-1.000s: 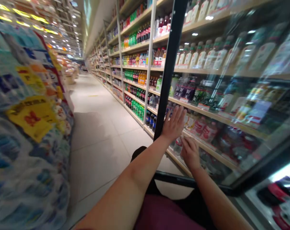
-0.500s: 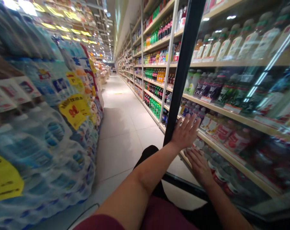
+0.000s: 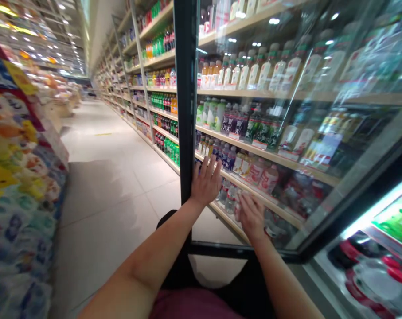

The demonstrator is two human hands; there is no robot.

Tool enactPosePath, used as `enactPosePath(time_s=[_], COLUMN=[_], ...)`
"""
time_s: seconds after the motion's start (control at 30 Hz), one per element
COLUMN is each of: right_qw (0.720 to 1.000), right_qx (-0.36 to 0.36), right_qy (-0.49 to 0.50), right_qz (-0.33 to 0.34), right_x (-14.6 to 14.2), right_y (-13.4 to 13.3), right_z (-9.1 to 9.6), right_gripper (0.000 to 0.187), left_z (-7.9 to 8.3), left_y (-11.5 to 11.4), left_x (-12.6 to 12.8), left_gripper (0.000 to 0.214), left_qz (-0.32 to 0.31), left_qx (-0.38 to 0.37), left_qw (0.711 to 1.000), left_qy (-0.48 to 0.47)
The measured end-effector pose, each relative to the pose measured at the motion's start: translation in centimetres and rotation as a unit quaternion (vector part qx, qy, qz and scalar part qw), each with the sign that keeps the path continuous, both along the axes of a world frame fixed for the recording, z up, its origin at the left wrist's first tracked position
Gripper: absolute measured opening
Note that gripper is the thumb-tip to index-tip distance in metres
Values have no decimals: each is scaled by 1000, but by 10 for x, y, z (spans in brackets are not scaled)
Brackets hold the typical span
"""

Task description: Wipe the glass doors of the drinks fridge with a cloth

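A glass cooler door with a black frame stands swung out in front of me. My left hand lies flat against its glass beside the upright frame edge, fingers stretched and spread. Lower and to the right, my right hand is at the same pane with its fingers curled together. A pale patch shows by those fingertips; whether it is a held thing or a reflection is unclear. Through the pane, bottles stand on shelves behind both hands.
Inside the cooler at lower right are large bottles with red caps. Long drink shelves line the aisle's right side. Stacked wrapped packs flank the left. Pale tiled floor runs between them.
My view has turned right, bringing the cooler's inside into sight. My left hand stays by the frame edge. My right hand's fingers have gone from stretched to curled.
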State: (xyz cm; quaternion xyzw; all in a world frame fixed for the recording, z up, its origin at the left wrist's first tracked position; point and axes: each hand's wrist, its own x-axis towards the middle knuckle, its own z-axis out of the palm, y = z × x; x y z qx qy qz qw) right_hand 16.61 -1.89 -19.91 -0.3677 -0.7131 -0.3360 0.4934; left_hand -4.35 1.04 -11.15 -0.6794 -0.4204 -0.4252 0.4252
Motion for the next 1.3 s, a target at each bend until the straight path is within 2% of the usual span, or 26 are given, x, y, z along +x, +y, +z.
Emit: enactPosePath(time_s=[0.13,0.2,0.27,0.33,0.4,0.53,0.63,0.73,0.9,0.97,1.1,1.17,1.3], right_qw=[987,990,999,1000,999,985,990,997,987,985,997,998,988], right_qx=[49,49,21,-6,-1,57,69,41,68,78,56,55,101], right_qy=[138,112,37,-6,28,146,113,52,137,148,46,20,117], right_qz=[-74,-68,-31,-5,-18,-68,-55,-25,-45,-49,-1,15,-26], right_x=[11,6,-1,-5,-3,5,-3,-13,-15,-19,-33,-35,-32], right_y=[8,7,5,5,8,14,13,11,15,15,14,14,18], right_z=[16,9,-2,-5,6,37,39,38,67,73,70,78,103], right_gripper=[54,58,61,62,60,56,58,59,51,52,58,58,49], left_z=[1,1,2,2,1,-2,-4,-5,-6,-7,-7,-7,-8], left_y=[0,0,-1,-1,0,1,2,3,4,4,3,3,3], left_x=[0,0,0,0,0,0,1,2,3,3,3,3,4], left_gripper=[60,61,62,64,66,66,61,55,49,50,49,49,52], left_qz=[-3,-3,-4,-7,-12,-22,-28,-31,-43,-40,-37,-38,-41], left_qx=[18,20,18,19,25,33,30,25,24,23,24,20,15], left_qw=[1000,1000,1000,1000,1000,999,999,999,998,998,999,999,999], left_qy=[0,0,-3,-7,-8,-17,-23,-27,-31,-32,-26,-21,-22])
